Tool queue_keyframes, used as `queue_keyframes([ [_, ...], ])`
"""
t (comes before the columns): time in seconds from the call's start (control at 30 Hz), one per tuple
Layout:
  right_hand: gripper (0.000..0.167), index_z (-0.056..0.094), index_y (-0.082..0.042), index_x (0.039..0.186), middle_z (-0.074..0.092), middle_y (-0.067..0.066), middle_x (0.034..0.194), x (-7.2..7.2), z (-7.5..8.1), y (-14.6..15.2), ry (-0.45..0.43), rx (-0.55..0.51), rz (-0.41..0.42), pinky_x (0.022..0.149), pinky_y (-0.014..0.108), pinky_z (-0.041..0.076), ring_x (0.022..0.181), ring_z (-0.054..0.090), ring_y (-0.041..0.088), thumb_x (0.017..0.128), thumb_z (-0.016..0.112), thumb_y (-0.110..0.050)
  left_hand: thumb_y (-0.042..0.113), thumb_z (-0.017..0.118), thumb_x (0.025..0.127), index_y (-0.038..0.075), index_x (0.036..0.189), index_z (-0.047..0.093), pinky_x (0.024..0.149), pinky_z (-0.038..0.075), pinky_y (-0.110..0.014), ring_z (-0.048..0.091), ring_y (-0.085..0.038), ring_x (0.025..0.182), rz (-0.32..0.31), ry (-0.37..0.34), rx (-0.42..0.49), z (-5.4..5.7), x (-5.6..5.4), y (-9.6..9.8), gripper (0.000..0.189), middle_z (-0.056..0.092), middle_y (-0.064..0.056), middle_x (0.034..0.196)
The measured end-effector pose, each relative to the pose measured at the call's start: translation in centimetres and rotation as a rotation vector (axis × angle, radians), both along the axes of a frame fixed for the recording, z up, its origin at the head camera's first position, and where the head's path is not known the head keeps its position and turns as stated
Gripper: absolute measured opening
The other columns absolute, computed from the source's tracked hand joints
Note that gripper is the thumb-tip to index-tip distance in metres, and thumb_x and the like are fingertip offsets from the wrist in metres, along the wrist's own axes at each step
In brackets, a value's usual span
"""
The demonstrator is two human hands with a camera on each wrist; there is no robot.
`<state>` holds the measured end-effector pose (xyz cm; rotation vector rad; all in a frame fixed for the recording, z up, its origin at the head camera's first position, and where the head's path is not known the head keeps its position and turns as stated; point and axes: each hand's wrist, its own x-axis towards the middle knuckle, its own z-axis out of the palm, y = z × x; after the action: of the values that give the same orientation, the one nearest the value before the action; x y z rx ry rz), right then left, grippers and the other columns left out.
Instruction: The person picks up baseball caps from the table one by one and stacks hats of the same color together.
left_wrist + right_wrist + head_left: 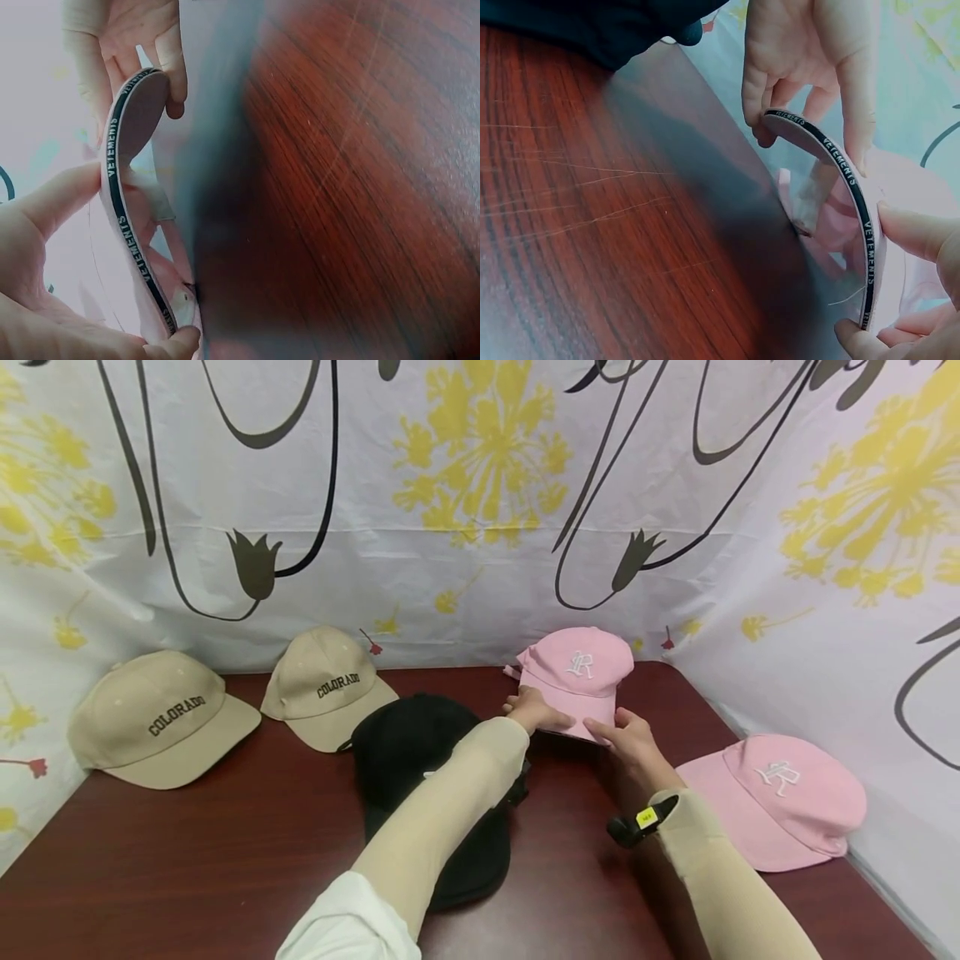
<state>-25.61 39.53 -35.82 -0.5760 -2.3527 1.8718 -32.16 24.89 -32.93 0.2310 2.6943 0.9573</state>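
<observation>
At the back right of the table, both hands pinch the brim of a pink baseball cap point(579, 662) with a white letter emblem. My left hand point(536, 708) holds the brim's left side, my right hand point(632, 737) its right side. The wrist views show the brim edge, with a black band lettered VETEMENTS, raised off the wood with its underside exposed. In the left wrist view the left thumb point(64, 196) presses the brim's top. The right thumb point(915, 229) does likewise in the right wrist view. Whether the cap's back touches the table cannot be told.
A second pink cap point(795, 797) lies at the right edge. Two beige COLORADO caps point(161, 710) point(326, 681) sit at the back left. Beneath my left forearm is a black cap point(408, 731). A patterned cloth point(465, 585) hangs behind the dark red table point(225, 868).
</observation>
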Motion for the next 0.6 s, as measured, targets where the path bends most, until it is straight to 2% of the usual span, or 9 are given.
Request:
queue_keyframes([
  [0.13,0.084,0.008,0.008,0.143,0.015,0.025,0.147,0.4,0.3,0.0,0.01,0.053,0.007,0.101,0.041,0.03,0.124,0.03,0.03,0.086,0.064,-0.018,0.039,0.079,0.068,-0.003,0.135,0.03,0.095,0.036,-0.04,0.037,-0.033,0.118,0.011,-0.02,0.056,0.2,0.5,-0.2,0.093,0.038,-0.023,0.127],
  [0.33,0.087,0.008,0.008,0.143,0.013,0.026,0.147,1.4,1.1,0.3,0.038,0.148,0.042,0.103,0.044,0.025,0.131,0.022,0.035,0.085,0.066,-0.021,0.037,0.079,0.069,-0.006,0.139,0.021,0.095,0.037,-0.041,0.036,-0.034,0.12,-0.011,-0.022,0.104,0.4,1.2,-0.2,0.101,0.032,-0.026,0.131],
  [0.6,0.088,0.008,0.009,0.143,0.013,0.026,0.147,2.7,1.9,0.4,0.083,0.235,0.054,0.105,0.044,0.021,0.133,0.017,0.035,0.085,0.066,-0.024,0.037,0.079,0.069,-0.006,0.135,0.027,0.093,0.039,-0.04,0.036,-0.035,0.12,-0.014,0.026,0.147,0.9,2.5,-0.3,0.095,0.035,-0.024,0.127],
])
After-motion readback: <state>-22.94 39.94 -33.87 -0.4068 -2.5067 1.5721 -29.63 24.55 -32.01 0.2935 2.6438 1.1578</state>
